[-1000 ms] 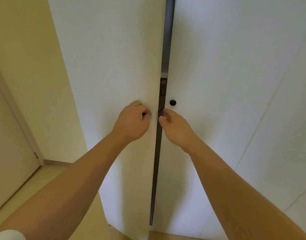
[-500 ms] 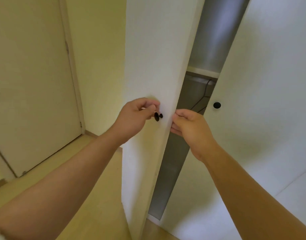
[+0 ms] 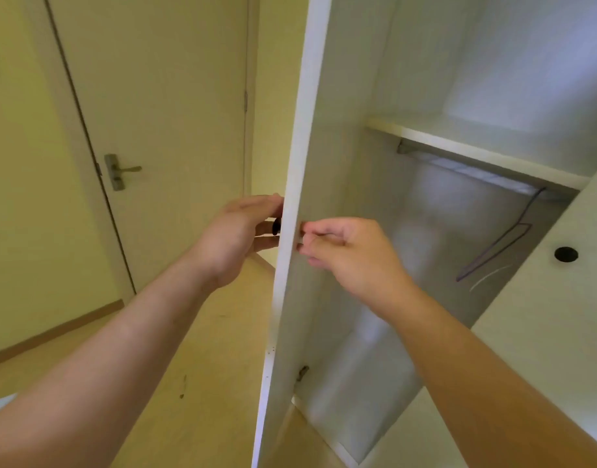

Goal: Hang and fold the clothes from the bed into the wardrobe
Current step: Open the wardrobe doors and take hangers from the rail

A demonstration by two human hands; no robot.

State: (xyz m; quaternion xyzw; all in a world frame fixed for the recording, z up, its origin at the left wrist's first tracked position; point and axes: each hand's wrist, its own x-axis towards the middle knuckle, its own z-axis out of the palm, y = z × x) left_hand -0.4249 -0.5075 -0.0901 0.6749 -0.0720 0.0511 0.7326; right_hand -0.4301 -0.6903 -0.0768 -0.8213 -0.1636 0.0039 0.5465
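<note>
1. Directly ahead, the wardrobe [image 3: 442,79] fills the right half of the view, its pale interior exposed between two white doors.
2. Its left door [image 3: 327,146] stands edge-on to the camera and runs from top to bottom at centre frame. The right door [image 3: 560,332] sits at lower right, angled outward, with a round black knob [image 3: 566,254] on its face.
3. A closed room door [image 3: 162,96] with a metal lever handle [image 3: 121,170] occupies the left side, above a wooden floor [image 3: 206,332].
4. Inside the wardrobe, a shelf [image 3: 476,152] crosses the upper part, with a hanging rail [image 3: 466,170] directly beneath it. A thin purple wire hanger [image 3: 493,251] hangs near the rail's right end. A pale streak just below it may be a second hanger, but blur prevents confirmation.
5. The left hand [image 3: 236,238] is on the outer side of the left door. Its thumb lies on top and touches the door edge, and its fingers are curled around a small dark door knob [image 3: 276,228], which is mostly hidden.
6. The right hand [image 3: 347,255] is on the inner side at the same height. Its fingers are bent tight and its fingertips [image 3: 304,236] grip the left door at its edge.
</note>
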